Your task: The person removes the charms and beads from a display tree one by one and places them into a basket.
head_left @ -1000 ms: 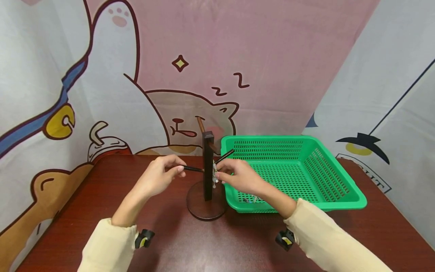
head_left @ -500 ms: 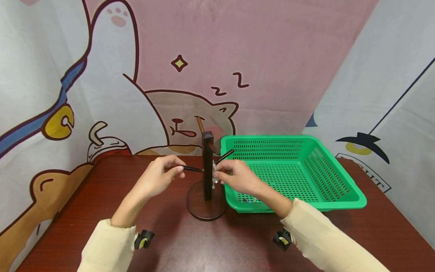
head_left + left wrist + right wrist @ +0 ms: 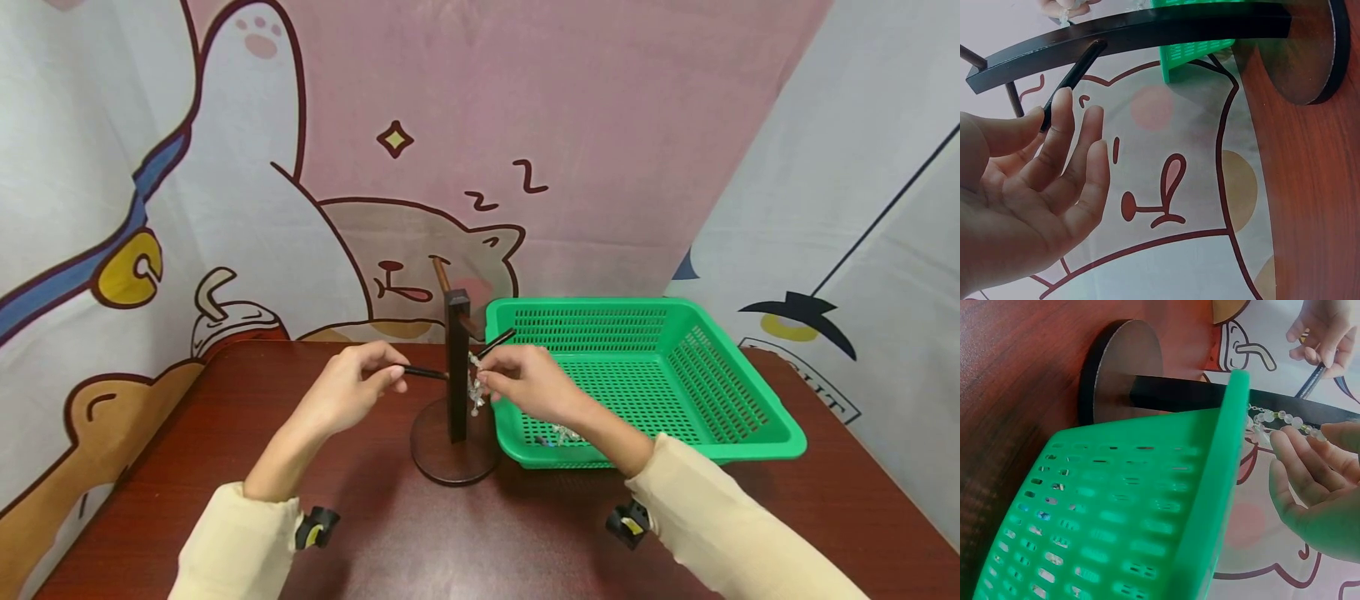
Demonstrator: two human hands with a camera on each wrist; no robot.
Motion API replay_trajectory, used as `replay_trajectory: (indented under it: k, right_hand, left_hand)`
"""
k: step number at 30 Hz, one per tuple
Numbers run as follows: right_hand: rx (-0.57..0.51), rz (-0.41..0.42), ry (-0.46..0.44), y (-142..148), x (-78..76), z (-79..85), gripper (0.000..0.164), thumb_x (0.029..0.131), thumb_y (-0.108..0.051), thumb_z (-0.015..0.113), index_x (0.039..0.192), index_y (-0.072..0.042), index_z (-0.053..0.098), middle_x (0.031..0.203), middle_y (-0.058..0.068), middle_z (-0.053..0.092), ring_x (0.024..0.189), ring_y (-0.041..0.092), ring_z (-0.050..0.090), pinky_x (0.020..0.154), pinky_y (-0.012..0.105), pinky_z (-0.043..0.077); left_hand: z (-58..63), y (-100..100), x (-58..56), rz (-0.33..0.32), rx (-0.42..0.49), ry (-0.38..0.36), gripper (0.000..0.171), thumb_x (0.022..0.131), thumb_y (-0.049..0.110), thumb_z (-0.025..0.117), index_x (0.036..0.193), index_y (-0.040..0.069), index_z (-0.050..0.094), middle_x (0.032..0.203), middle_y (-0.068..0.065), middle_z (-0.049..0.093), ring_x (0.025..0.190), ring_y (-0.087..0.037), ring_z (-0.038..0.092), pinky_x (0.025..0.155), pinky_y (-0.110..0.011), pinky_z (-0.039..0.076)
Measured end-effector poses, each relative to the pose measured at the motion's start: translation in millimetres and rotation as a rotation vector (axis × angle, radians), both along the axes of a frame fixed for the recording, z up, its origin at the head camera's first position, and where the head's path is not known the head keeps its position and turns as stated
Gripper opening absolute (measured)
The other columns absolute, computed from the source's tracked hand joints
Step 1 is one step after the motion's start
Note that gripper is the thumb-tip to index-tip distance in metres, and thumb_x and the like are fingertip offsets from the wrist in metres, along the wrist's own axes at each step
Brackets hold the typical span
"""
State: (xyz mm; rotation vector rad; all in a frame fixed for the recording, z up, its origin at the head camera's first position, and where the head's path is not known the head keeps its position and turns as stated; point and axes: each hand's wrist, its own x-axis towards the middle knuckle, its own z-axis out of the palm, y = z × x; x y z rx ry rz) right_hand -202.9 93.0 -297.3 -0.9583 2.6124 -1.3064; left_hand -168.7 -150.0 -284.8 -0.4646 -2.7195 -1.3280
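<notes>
A dark wooden jewellery stand with a round base stands upright mid-table, short pegs sticking out of its post. My left hand pinches the tip of its lower left peg between thumb and fingers. On the post's other side, my right hand holds a beaded bracelet between thumb and fingertips, close to the right peg. Clear and pale beads on the bracelet show in the right wrist view, with a small chain and a translucent charm. Whether the bracelet loops over the peg, I cannot tell.
Right of the stand sits a green perforated basket, its near left corner holding more beaded pieces partly behind my right wrist. The basket wall is close below my right hand. A printed cloth hangs behind the brown table.
My right hand has shifted slightly right with its fingers a little higher, and more of the bracelet shows hanging beside the post. My left hand stays on the peg.
</notes>
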Motion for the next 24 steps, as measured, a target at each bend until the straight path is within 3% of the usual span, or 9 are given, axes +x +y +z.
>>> replay_trajectory:
  k: [15, 20, 24]
  right_hand:
    - [-0.017, -0.021, 0.018, 9.9, -3.3, 17.8, 0.012, 0.090, -0.009, 0.058, 0.093, 0.000, 0.065, 0.076, 0.008, 0.066, 0.069, 0.027, 0.062, 0.056, 0.028, 0.041]
    - [-0.009, -0.051, 0.020, 14.0, -3.7, 24.0, 0.010, 0.090, -0.010, 0.058, 0.091, -0.004, 0.066, 0.076, 0.007, 0.066, 0.068, 0.019, 0.062, 0.056, 0.029, 0.042]
    - [-0.015, -0.067, 0.019, 18.5, -4.5, 28.0, 0.009, 0.089, -0.009, 0.059, 0.090, -0.005, 0.066, 0.077, 0.007, 0.066, 0.067, 0.013, 0.061, 0.063, 0.034, 0.047]
  left_hand:
    - [0.0, 0.1, -0.5, 0.000, 0.000, -0.002, 0.009, 0.090, 0.004, 0.055, 0.095, 0.001, 0.062, 0.069, -0.001, 0.062, 0.068, -0.022, 0.053, 0.061, -0.031, 0.041]
    - [-0.1, 0.0, -0.2, 0.002, -0.004, -0.002, 0.009, 0.090, 0.004, 0.055, 0.095, 0.001, 0.062, 0.069, 0.000, 0.062, 0.067, -0.019, 0.053, 0.061, -0.031, 0.041]
    - [-0.3, -0.4, 0.1, 0.006, 0.001, -0.008, 0.009, 0.091, 0.004, 0.055, 0.095, 0.001, 0.062, 0.069, 0.000, 0.062, 0.067, -0.019, 0.052, 0.060, -0.031, 0.040]
